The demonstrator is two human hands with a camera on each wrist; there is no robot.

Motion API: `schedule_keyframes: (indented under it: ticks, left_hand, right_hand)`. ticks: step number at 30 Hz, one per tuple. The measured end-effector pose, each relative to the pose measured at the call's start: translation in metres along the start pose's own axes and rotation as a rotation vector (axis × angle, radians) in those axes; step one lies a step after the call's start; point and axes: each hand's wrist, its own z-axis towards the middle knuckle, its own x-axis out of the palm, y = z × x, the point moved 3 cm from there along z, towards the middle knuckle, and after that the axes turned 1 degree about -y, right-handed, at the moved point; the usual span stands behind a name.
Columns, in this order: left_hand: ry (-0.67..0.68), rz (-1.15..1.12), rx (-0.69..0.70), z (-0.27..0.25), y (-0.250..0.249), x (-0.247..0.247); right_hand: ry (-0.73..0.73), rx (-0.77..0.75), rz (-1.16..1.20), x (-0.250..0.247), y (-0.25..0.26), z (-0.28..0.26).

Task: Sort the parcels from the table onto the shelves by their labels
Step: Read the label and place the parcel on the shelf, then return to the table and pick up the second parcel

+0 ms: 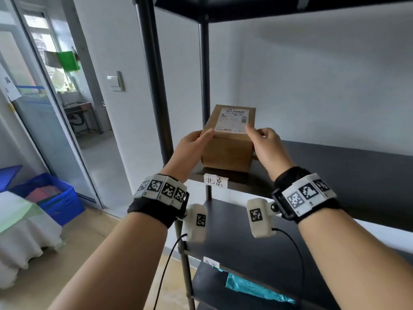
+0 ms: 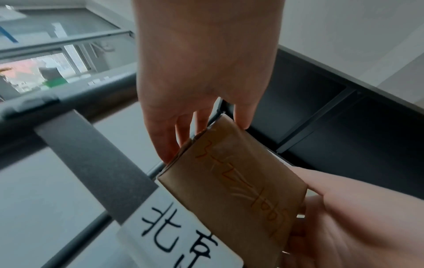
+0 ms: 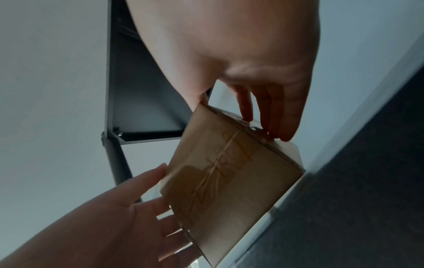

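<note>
A brown cardboard box (image 1: 228,153) with a white shipping label (image 1: 234,119) on top sits at the left end of the dark shelf (image 1: 335,166). That shelf's front edge carries the tag 北京 (image 1: 215,181). My left hand (image 1: 202,139) grips the box's left side, thumb on the top. My right hand (image 1: 257,139) grips its right side the same way. In the left wrist view the left hand (image 2: 204,127) lies against the box (image 2: 241,181), whose face bears handwriting. The right wrist view has my right hand (image 3: 243,116) at the box's (image 3: 229,181) upper corner.
Black shelf posts (image 1: 156,86) rise just left of the box. A lower shelf with its own tag (image 1: 211,262) holds a teal parcel (image 1: 252,287). A blue crate (image 1: 55,198) stands on the floor at the left by an open doorway. The shelf stretches away to the right.
</note>
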Motion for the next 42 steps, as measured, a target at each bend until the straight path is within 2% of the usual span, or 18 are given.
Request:
schedule_keyframes:
  ticks: [11,15,18,21,24,28,33,42]
  left_hand:
    - [0.070,0.041,-0.020,0.027,0.003,0.010]
    - [0.114,0.066,-0.013,0.026,0.002,0.008]
    - [0.048,0.098,0.065,0.021,-0.002,0.005]
    - [-0.062,0.078,0.232,0.010,-0.012,0.001]
    - [-0.054,0.049,0.378,-0.006,-0.024,0.008]
    - [0.066,0.021,0.459,-0.027,-0.034,0.038]
    - [0.285,0.013,0.494,-0.069,-0.025,0.094]
    - [0.654,0.093,0.488,-0.168,-0.022,0.229]
  right_hand:
    - [-0.116,0.083,-0.065,0.008,-0.001,-0.001]
    - [-0.184,0.044,-0.090,0.005,0.004,-0.009]
    - [-0.253,0.006,-0.081,0.001,0.009,-0.020]
    - [-0.312,-0.019,-0.045,-0.009,0.011,-0.032]
    - [-0.357,-0.042,-0.059,-0.021,0.014,-0.049]
    - [-0.462,-0.048,-0.048,-0.047,0.009,-0.084]
    - [-0.606,-0.003,-0.116,-0.094,-0.016,-0.136]
    - [-0.809,0.151,-0.205,-0.220,-0.070,-0.239]
